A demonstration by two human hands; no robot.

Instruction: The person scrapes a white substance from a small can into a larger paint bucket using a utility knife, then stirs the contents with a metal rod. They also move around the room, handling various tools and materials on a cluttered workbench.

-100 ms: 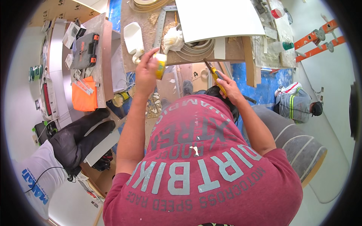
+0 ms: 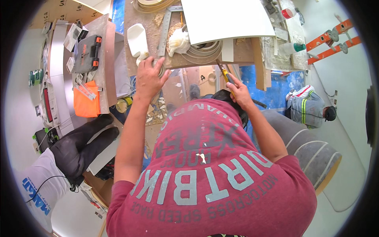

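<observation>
Left hand (image 2: 149, 77) has dropped onto the workbench edge (image 2: 197, 61), its roll of tape (image 2: 160, 68) now mostly hidden beneath the fingers.
One tape roll lies under the left fingers, which spread over it at the bench rim. One yellow-handled tool (image 2: 226, 76) is clamped in the right hand (image 2: 239, 93), its tip just below the edge. One white panel (image 2: 225, 17) lies beyond; open gap between the hands.

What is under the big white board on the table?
Under the white board, a coil of pale edge strip pokes out on the wooden worktable. The coil's far part is hidden by the board.
</observation>
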